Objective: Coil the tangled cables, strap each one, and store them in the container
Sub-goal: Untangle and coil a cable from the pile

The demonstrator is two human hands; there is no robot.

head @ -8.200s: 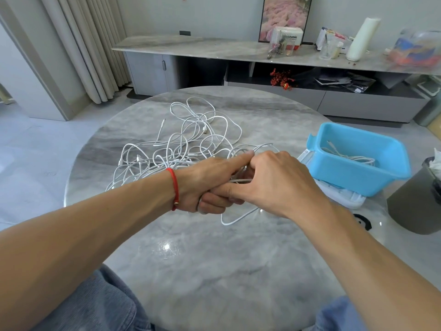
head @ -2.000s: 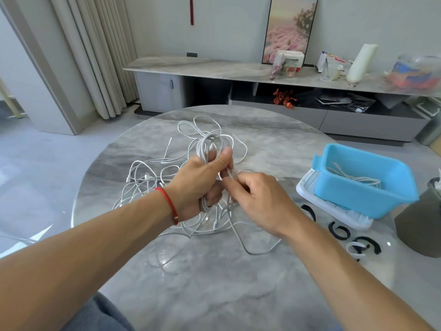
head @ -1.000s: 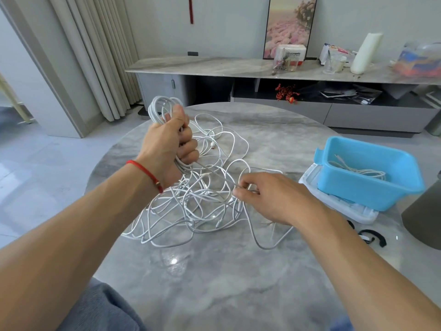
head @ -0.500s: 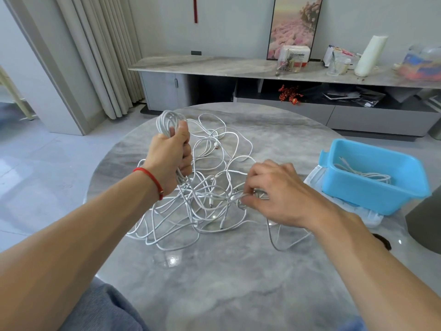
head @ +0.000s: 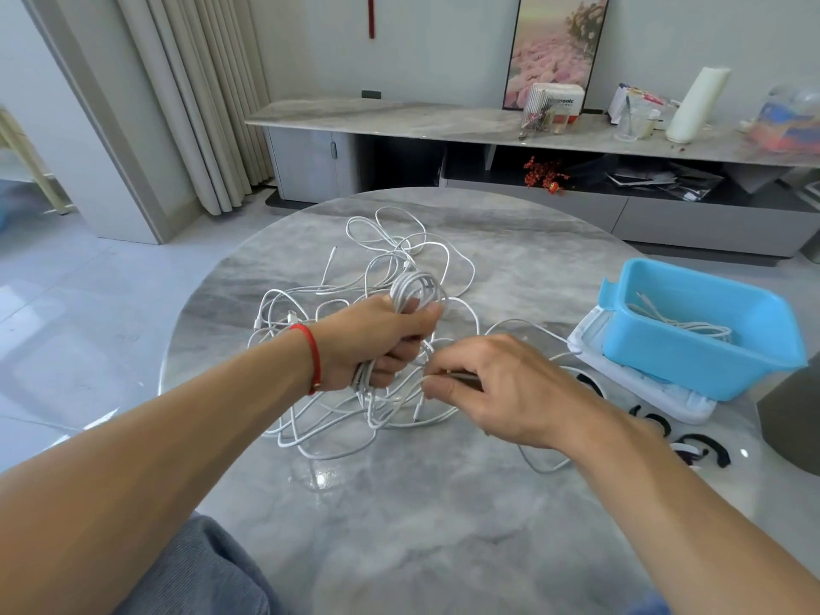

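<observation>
A: Since half a second ago, left hand [head: 377, 344] has come down from above the heap; right hand [head: 501, 388] has drawn nearer the body.

B: Grip state, near to far?

A: Right fingers [head: 437, 386] pinch one white strand. Left fingers curl round a white coiled cable bundle [head: 415, 290], held just above the loose tangle of white cables [head: 355, 419] on the round grey marble desk [head: 421, 526].

B: To the right?

A: Black curved straps [head: 705, 446] lie on the desk. Farther back, a blue plastic rectangular container [head: 692, 361], one white cable inside, rests on a white lid [head: 656, 392].
</observation>
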